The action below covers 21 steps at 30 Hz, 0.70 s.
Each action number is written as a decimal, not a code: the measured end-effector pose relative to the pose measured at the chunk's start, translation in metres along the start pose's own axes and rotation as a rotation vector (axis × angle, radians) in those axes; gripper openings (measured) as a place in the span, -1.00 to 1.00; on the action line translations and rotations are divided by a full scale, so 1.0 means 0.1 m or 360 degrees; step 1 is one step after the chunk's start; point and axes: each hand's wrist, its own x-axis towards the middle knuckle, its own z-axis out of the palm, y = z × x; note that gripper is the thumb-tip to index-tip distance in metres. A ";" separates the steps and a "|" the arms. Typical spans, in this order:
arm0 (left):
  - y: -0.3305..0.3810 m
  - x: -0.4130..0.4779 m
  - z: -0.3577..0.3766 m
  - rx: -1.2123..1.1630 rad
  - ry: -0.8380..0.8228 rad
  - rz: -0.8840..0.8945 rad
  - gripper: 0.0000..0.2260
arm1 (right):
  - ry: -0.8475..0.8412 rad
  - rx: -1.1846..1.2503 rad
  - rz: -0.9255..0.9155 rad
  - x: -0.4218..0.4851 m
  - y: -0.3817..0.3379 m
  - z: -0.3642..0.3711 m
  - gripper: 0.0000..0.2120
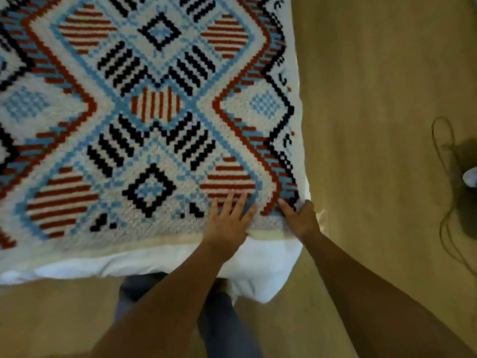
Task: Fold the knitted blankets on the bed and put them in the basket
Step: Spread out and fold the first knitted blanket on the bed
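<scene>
Well, the knitted blanket (154, 104) lies spread out flat on the bed (263, 264), and it fills most of the view. It is white with blue, red and black shapes: diamonds, stripes and zigzag lines. Its near edge is a plain cream strip that runs along the near side of the bed. The white bed sheet peeks out under that edge and hangs down at the near right corner. The right side of the blanket goes right up to the right side of the bed.

The left hand (227, 223) lies flat on top of the blanket, close to the near edge and near the right corner. Its fingers (228, 200) are straight and spread apart, and they press on the wool by a red striped diamond. It holds nothing. The right hand (302, 220) is just beside it, at the near right corner of the blanket. Its thumb (285, 206) lies on top of the wool and the other fingers curl down over the side, so it is holding the corner. Both bare arms reach in from the bottom of the view.

Under the arms, legs (224, 326) in blue-grey trousers stand close to the bed. The floor (374, 99) is light brown wood. Far off on the right, a thin dark cable (444, 156) loops on the floor beside a dark blurry thing (464, 161), and a small white thing (471, 177) shows at the very edge. I cannot tell what those two are
</scene>
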 end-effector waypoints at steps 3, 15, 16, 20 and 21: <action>0.06 0.02 -0.04 0.0113 -0.0062 -0.0063 -0.45 | 0.0013 0.0086 0.0000 0.04 0.18 -0.07 -0.44; 0.21 -0.37 0.30 0.0106 -0.0098 0.0025 -0.36 | -0.0042 -0.0644 0.0093 -0.32 0.51 -0.10 -0.49; 0.19 -0.38 0.29 0.0123 -0.0089 -0.0002 -0.31 | -0.0024 -0.0664 0.0084 -0.31 0.45 -0.11 -0.48; -0.03 -0.39 0.27 0.0255 -0.0019 -0.0041 -0.26 | 0.0094 -0.0771 0.0023 -0.36 0.35 -0.16 -0.37; -0.09 -0.39 0.26 0.0291 -0.0038 0.0005 -0.25 | 0.0158 -0.0868 -0.0089 -0.38 0.33 -0.16 -0.36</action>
